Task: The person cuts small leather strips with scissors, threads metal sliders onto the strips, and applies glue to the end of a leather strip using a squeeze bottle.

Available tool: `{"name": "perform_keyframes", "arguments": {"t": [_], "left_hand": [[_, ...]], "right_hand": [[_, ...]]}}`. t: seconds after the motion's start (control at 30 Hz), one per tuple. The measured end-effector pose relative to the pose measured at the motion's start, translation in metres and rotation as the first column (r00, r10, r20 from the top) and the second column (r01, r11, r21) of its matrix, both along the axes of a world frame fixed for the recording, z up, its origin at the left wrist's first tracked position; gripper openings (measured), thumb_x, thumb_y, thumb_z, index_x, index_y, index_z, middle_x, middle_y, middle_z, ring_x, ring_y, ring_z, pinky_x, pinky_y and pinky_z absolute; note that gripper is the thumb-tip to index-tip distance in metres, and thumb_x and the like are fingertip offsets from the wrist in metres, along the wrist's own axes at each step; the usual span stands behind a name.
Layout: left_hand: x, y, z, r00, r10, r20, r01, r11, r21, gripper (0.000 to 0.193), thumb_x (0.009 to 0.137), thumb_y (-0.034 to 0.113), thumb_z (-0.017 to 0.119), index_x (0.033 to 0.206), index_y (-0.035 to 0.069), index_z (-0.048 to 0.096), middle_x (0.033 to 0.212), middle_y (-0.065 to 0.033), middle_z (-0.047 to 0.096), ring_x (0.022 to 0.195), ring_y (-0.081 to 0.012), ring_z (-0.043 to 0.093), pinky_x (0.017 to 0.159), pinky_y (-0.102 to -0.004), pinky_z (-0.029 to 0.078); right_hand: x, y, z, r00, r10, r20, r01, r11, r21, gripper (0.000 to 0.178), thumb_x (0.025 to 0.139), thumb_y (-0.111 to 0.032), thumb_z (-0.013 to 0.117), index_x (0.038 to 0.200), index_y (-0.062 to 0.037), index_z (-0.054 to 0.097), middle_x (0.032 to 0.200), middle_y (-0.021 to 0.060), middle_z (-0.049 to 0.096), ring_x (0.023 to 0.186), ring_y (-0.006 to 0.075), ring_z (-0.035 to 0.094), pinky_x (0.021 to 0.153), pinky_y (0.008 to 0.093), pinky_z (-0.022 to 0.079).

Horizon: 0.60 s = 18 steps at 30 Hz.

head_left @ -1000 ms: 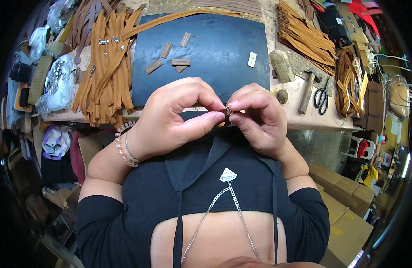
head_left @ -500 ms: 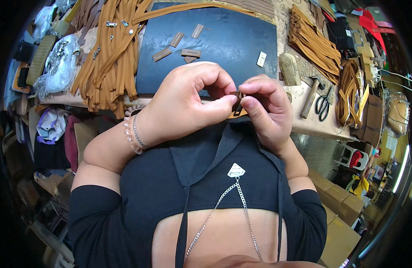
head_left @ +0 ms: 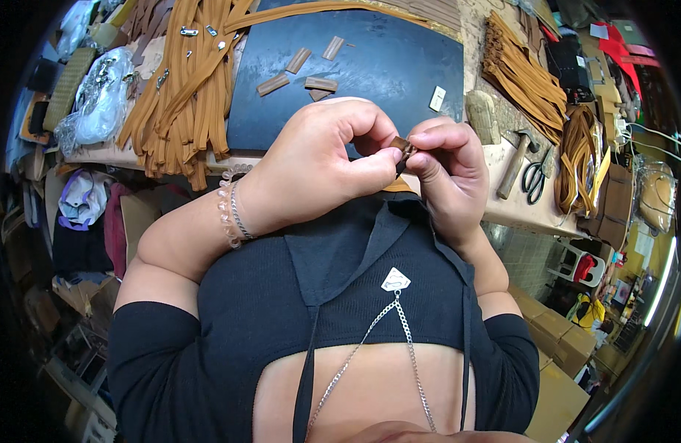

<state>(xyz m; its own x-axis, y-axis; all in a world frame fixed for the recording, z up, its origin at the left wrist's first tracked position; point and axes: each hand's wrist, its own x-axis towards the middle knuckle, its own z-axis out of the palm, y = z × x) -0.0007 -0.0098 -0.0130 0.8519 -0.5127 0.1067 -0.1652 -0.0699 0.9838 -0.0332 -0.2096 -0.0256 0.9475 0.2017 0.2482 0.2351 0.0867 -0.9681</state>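
Near the front edge of the worktable, my left hand and my right hand meet, both with thumb and forefinger pinched on a small brown leather piece. My fingertips cover most of it. Below the pinch shows a bit of tan strip, mostly hidden; whether it is joined to the piece I cannot tell. Just beyond my hands lies a dark board. On it are several small brown leather strips and a whitish rectangular block.
Tan zipper tapes hang over the table edge at left, with metal sliders on them. To the right are a whitish worn block, a hammer, black-handled scissors and more tan strips. Cardboard boxes stand lower right.
The small leather piece has been tilted up between my fingertips, so more of its brown face shows. Both hands have shifted slightly and still pinch it.
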Motion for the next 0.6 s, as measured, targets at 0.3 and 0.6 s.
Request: {"name": "perform_keyframes", "arguments": {"t": [0.3,0.6], "left_hand": [[-0.009,-0.004,-0.006,1.0,0.016,0.006,-0.015,0.996,-0.089,0.006,0.092,0.006,0.062,0.091,0.0,0.06,0.088,-0.0036,0.06,0.08,-0.0098,0.054,0.072,-0.0248,0.045],[-0.001,0.01,0.003,0.997,-0.071,0.011,0.071,0.994,-0.08,0.009,0.092,0.006,0.064,0.098,0.001,0.06,0.095,-0.0051,0.059,0.087,-0.0117,0.056,0.079,-0.025,0.046]], "right_hand": [[-0.002,0.001,0.001,0.999,0.008,-0.053,-0.003,0.996,0.091,0.016,0.089,0.006,0.067,0.104,0.0012,0.063,0.102,0.0103,0.063,0.092,0.0137,0.06,0.084,0.0258,0.05],[0.001,-0.001,0.013,0.983,0.029,0.183,0.0,0.988,-0.154,0.023,0.084,0.014,0.064,0.102,0.0001,0.067,0.097,0.0105,0.065,0.088,0.0171,0.063,0.079,0.0269,0.053]]}}
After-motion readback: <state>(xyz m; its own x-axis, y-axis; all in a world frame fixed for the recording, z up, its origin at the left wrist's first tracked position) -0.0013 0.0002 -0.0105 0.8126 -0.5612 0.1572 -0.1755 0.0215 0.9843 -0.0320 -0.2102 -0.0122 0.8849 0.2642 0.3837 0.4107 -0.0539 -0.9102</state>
